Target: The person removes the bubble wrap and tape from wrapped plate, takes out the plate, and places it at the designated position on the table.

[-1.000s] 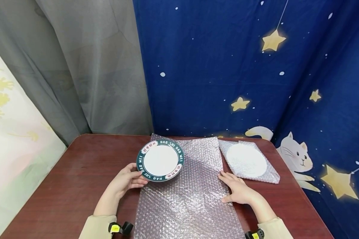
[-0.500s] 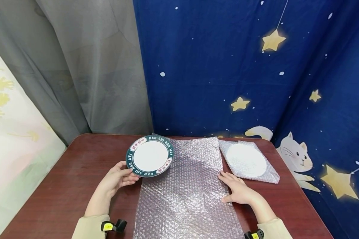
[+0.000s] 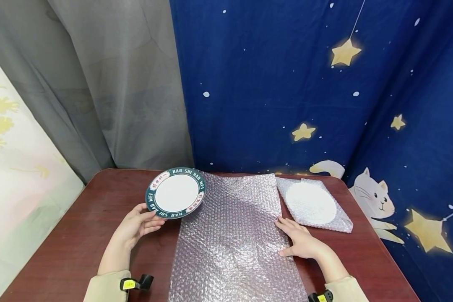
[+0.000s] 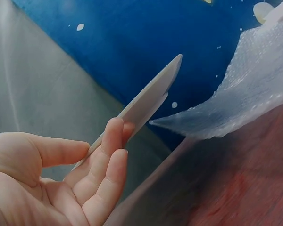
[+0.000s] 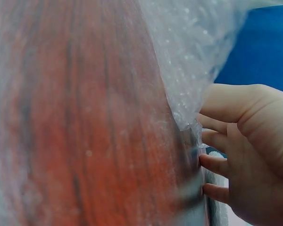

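Observation:
A white plate [image 3: 176, 193] with a dark green lettered rim is held up and tilted at the left edge of the bubble wrap sheet [image 3: 238, 239]. My left hand [image 3: 133, 226] pinches its lower left rim between thumb and fingers. Nearly edge-on, the plate [image 4: 148, 96] shows above the fingers in the left wrist view. With fingers spread, my right hand [image 3: 299, 241] rests on the sheet's right edge. In the right wrist view that hand [image 5: 254, 146] touches the edge of the bubble wrap [image 5: 188, 61], its fingertips partly hidden.
Beyond the right hand, a bubble-wrapped packet [image 3: 313, 203] with a white round shape inside lies at the table's back right. The reddish-brown table [image 3: 60, 251] extends on both sides. A grey curtain [image 3: 136, 84] and a blue star-patterned curtain [image 3: 264, 84] hang behind it.
My left hand has carried the plate leftward and slightly away, uncovering more of the bubble wrap. My right hand has stayed in place on the sheet's edge.

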A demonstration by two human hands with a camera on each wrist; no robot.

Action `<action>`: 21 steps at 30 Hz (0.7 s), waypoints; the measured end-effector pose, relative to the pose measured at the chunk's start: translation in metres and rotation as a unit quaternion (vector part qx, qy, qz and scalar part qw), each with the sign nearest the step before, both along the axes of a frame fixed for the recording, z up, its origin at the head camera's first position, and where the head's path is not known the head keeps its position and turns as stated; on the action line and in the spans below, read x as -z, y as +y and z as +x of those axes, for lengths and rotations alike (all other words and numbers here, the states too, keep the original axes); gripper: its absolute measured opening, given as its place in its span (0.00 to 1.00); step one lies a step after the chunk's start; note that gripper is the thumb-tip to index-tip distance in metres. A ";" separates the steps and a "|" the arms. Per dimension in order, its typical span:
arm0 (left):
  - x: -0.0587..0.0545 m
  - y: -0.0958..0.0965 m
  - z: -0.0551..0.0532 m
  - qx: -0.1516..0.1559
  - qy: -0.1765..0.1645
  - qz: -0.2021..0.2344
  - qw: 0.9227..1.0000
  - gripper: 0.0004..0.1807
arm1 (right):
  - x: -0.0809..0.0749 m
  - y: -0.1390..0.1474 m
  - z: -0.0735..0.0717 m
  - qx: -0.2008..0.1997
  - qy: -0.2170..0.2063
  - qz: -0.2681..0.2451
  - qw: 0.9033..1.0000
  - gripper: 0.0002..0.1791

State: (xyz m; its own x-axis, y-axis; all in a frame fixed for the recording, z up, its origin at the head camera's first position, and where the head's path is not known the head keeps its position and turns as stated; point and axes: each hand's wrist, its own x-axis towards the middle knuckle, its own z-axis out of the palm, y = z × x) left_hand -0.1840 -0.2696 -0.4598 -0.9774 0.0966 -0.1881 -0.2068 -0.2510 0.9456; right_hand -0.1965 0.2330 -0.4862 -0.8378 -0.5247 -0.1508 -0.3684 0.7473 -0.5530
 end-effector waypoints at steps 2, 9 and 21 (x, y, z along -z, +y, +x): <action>0.000 -0.004 0.001 -0.006 -0.002 0.008 1.000 0.15 | 0.000 0.000 0.000 0.000 -0.002 -0.001 1.000 0.49; 0.000 -0.017 0.002 -0.028 -0.008 0.030 0.999 0.14 | 0.000 0.000 0.001 0.000 -0.004 -0.004 1.000 0.49; 0.001 -0.037 0.006 -0.072 -0.024 0.058 0.995 0.10 | 0.000 0.001 0.002 -0.006 0.004 -0.004 1.000 0.48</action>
State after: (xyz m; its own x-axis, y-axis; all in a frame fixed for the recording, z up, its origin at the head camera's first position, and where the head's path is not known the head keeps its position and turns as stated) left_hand -0.1784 -0.3066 -0.4611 -0.9728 -0.0206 -0.2309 -0.2051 -0.3875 0.8988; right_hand -0.1942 0.2341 -0.4864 -0.8323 -0.5364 -0.1394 -0.3827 0.7381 -0.5556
